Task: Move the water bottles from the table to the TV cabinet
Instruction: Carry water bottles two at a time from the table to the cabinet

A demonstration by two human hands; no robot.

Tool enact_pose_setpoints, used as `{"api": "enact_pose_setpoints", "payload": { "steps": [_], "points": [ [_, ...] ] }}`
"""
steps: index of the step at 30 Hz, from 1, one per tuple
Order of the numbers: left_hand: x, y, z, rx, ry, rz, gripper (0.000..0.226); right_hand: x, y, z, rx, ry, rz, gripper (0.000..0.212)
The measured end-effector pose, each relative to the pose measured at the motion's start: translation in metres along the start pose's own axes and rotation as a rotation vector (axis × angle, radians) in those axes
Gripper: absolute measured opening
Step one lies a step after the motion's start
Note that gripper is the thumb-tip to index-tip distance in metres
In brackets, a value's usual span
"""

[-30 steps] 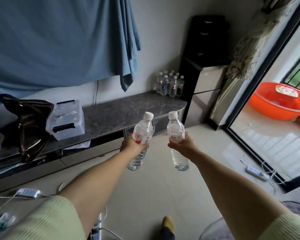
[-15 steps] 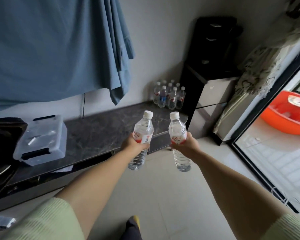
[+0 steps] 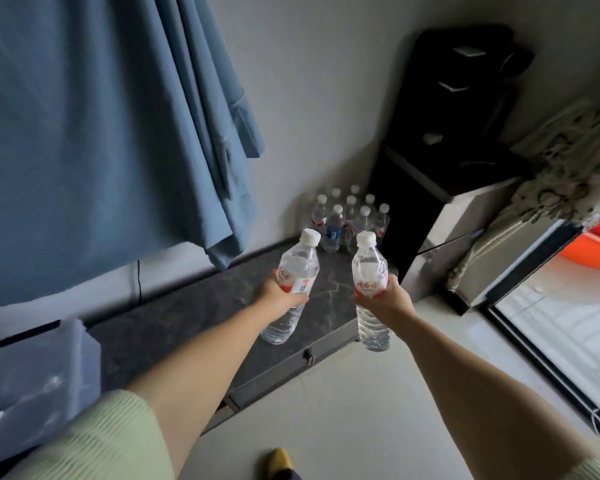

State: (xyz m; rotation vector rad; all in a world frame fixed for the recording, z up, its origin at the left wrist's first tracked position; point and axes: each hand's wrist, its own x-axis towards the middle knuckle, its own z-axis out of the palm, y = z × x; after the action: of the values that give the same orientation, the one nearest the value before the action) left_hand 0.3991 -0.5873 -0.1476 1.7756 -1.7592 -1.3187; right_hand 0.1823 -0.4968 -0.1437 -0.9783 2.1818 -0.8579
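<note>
Since both bottles look full nearly to the shoulder, expect real weight in each hand and thin clear plastic walls that give under a squeeze; the ribbed lower half is the softest part, so the label band is the sensible place to hold — firm enough not to buckle, and less slick than bare plastic. Your left hand is wrapped round the left bottle at its red-and-white label, the bottle tilted with its white cap leaning right and away; your right hand is curled round the right bottle at the same band, that one close to upright; fingers on both are closed tight to the plastic, nothing slack. Both bottles are in the air, well apart from each other, the left one over the dark marbled top of the TV cabinet, the right one over its right end and the floor. A cluster of bottles already stands at the far right corner of that top, against the wall — I'd judge the free surface just near of them the likely spot; set each down base-first and let go only once it stands.
</note>
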Motion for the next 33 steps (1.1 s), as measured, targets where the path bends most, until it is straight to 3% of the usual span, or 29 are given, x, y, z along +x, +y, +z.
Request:
{"api": "enact_pose_setpoints", "payload": {
  "steps": [12, 18, 25, 30, 33],
  "points": [
    [0.135, 0.005, 0.021, -0.044, -0.077, -0.089, 0.066, 0.118, -0.005, 0.047, 0.052, 0.014, 0.153, 0.059],
    [0.216, 0.015, 0.047, -0.050, -0.065, -0.156, 0.044, 0.202, -0.001, 0.064, 0.060, -0.002, 0.231, 0.061],
    [0.314, 0.037, 0.090, -0.157, -0.063, -0.240, 0.059, 0.302, 0.006, 0.088, 0.130, 0.002, 0.340, 0.069],
    [0.368, 0.024, 0.122, -0.252, -0.016, -0.242, 0.052, 0.355, 0.019, 0.129, 0.232, 0.053, 0.439, 0.058],
    [0.393, 0.015, 0.139, -0.284, 0.011, -0.229, 0.055, 0.376, 0.029, 0.152, 0.325, 0.120, 0.517, 0.063]
  ]
}}
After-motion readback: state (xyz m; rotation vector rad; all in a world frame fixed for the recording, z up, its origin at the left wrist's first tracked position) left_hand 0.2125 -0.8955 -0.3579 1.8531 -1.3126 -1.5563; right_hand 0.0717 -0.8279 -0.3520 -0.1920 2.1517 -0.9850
